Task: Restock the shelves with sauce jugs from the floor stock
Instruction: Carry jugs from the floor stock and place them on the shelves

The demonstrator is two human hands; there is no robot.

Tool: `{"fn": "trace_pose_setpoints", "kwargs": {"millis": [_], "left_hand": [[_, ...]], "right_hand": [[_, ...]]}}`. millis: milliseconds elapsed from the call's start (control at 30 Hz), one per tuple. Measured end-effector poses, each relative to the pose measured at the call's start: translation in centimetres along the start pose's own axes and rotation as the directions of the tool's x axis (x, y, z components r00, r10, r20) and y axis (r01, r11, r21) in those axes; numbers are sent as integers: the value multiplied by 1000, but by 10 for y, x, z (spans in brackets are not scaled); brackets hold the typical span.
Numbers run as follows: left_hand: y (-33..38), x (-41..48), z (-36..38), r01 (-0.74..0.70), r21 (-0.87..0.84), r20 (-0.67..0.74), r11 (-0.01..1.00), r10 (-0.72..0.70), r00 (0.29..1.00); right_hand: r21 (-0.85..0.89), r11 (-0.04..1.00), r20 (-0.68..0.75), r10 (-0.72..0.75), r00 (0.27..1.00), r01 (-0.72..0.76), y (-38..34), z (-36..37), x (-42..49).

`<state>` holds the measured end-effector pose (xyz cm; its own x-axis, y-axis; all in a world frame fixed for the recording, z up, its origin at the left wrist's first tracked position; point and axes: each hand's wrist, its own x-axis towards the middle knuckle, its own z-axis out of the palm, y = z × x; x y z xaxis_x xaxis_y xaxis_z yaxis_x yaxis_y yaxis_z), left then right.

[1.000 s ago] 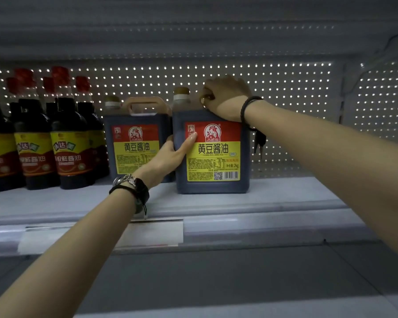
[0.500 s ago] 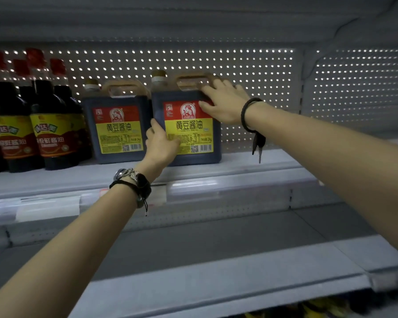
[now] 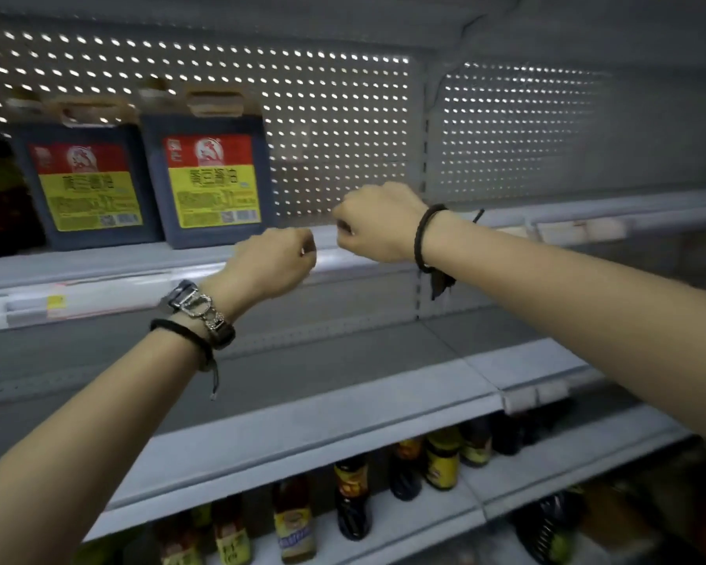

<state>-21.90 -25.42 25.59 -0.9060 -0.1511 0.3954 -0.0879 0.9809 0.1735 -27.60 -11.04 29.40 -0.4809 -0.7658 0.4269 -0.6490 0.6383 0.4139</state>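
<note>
Two dark sauce jugs, one at far left [image 3: 86, 185] and one to its right [image 3: 215, 177], stand side by side on the upper shelf [image 3: 139, 261], red-and-yellow labels facing out. Nearer, the left grip [image 3: 272, 261] and right grip [image 3: 378, 222] hang before the shelf edge, apart from the jugs, fingers apparently curled in on nothing. Small bottles [image 3: 351, 499] line a lower shelf.

Pretty much all grey metal here. A perforated back panel [image 3: 335, 116] is seen behind the left hand [image 3: 272, 261], with light let through the holes. An upright post [image 3: 423, 157] is set just behind the right hand [image 3: 378, 224]. A price-tag rail [image 3: 98, 297] is fixed left of the left hand, and a dim lower shelf [image 3: 343, 405] is seen underneath both.
</note>
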Motion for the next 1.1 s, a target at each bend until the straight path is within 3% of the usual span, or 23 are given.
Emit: {"fn": "trace_pose_setpoints", "kwargs": {"millis": [200, 400, 567, 800, 1100], "left_hand": [[71, -19, 25, -109, 90, 302, 990, 78, 950], [140, -46, 82, -241, 105, 533, 965, 150, 832], [203, -61, 128, -319, 47, 590, 946, 231, 773], [291, -82, 194, -473, -20, 684, 881, 357, 636], [393, -96, 259, -565, -176, 756, 806, 479, 447]], "right_hand": [[141, 987, 363, 16, 932, -72, 26, 18, -84], [169, 968, 537, 66, 841, -183, 53, 52, -180], [164, 937, 640, 136, 756, -307, 76, 78, -258], [141, 876, 753, 208, 624, -461, 112, 97, -360], [67, 766, 856, 285, 431, -640, 148, 124, -461]]}}
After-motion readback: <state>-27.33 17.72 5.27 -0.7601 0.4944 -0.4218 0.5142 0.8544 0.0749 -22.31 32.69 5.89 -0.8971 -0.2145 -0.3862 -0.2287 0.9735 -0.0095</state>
